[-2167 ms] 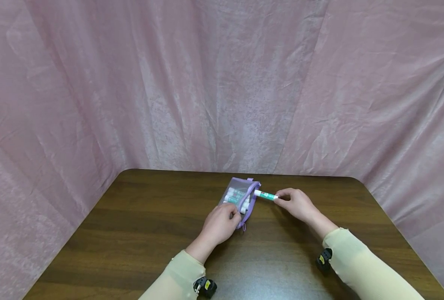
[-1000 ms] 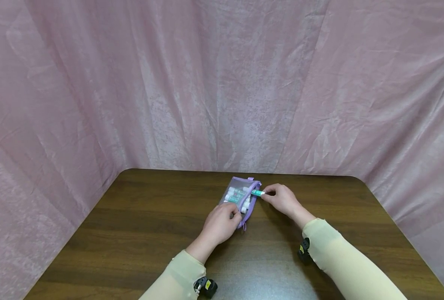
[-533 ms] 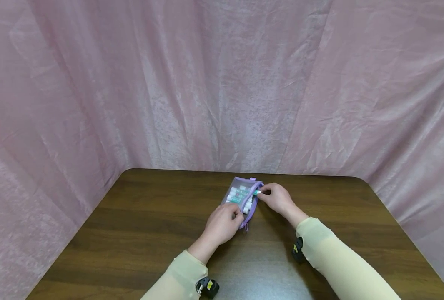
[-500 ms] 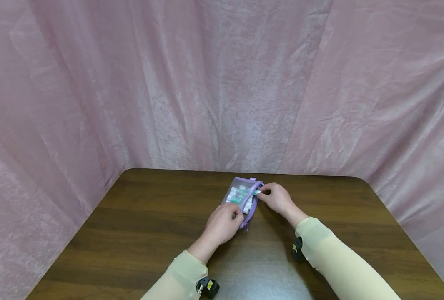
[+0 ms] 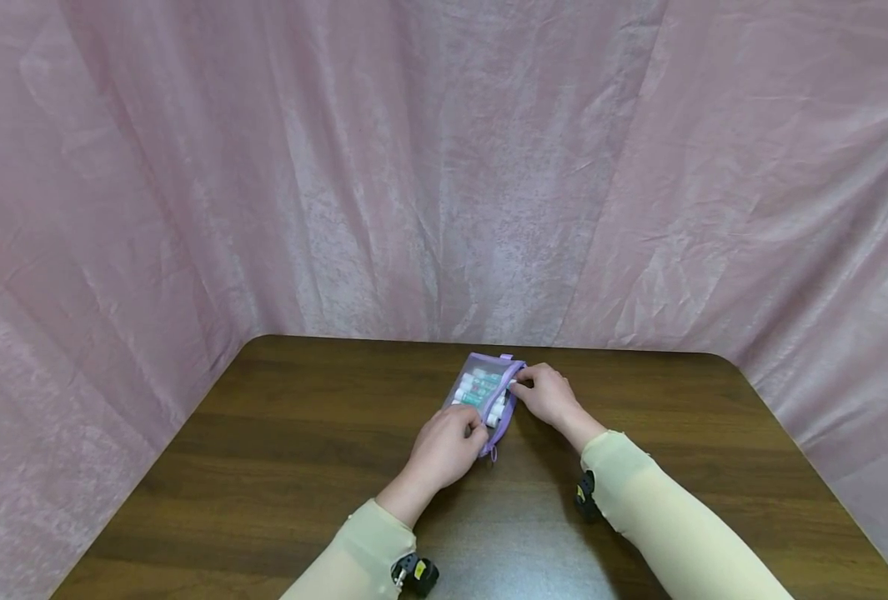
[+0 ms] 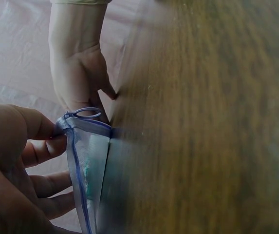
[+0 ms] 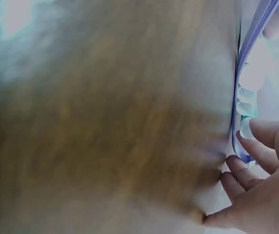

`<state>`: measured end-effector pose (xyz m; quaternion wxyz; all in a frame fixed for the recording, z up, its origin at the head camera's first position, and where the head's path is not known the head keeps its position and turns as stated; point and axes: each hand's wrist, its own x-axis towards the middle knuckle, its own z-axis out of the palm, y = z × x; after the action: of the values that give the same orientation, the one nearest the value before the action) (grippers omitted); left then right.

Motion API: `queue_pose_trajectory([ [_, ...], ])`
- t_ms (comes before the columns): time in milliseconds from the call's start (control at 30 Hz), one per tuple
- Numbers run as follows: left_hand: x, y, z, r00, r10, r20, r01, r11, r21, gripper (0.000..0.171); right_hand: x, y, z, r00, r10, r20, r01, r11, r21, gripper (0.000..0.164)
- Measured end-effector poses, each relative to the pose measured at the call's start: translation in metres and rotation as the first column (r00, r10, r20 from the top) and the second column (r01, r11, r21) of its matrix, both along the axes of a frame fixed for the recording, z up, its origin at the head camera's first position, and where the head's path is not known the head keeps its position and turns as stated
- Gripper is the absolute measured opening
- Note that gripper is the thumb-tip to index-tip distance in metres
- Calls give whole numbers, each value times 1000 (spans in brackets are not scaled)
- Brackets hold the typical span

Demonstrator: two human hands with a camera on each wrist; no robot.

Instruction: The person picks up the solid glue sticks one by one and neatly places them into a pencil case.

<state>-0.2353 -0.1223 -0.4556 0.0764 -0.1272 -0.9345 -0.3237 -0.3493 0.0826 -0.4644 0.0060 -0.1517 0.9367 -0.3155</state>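
A see-through mesh zipper pouch [image 5: 479, 364] with purple edging lies near the far side of the table, its zipped side open toward the right. Inside it, several white-and-teal glue sticks [image 5: 474, 392] show through the mesh. My left hand [image 5: 445, 448] pinches the pouch's near edge between thumb and forefinger, close to the zipper pull [image 6: 85, 114]. At the opening, my right hand [image 5: 551, 395] pinches the white end of one glue stick [image 7: 245, 129] between thumb and forefinger. Most of that stick is inside the pouch, beside the white ends of the others.
The brown wooden table [image 5: 301, 433] spreads around both hands, with its far edge just behind the pouch. Pink curtains [image 5: 444, 167] hang beyond it. Small black cameras [image 5: 415, 575] sit at both wrists.
The right hand has moved left to the pouch's opening, and its glue stick has slid from outside to almost wholly inside. The left hand keeps its grip on the pouch.
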Motion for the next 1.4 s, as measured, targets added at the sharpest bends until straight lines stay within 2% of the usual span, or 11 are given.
queue_pose_trajectory([
  [333, 2, 1, 2, 1000, 0, -11, 0, 1000, 1, 26, 1, -4, 2, 1000, -13, -9, 13, 1000, 8, 20],
  [633, 4, 0, 3, 1000, -1, -2, 1, 1000, 3, 28, 3, -7, 4, 999, -17, 29, 16, 1000, 18, 26],
  [1400, 3, 1, 3, 1000, -4, -16, 4, 1000, 6, 27, 3, -2, 0, 999, 9, 48, -11, 1000, 29, 40],
])
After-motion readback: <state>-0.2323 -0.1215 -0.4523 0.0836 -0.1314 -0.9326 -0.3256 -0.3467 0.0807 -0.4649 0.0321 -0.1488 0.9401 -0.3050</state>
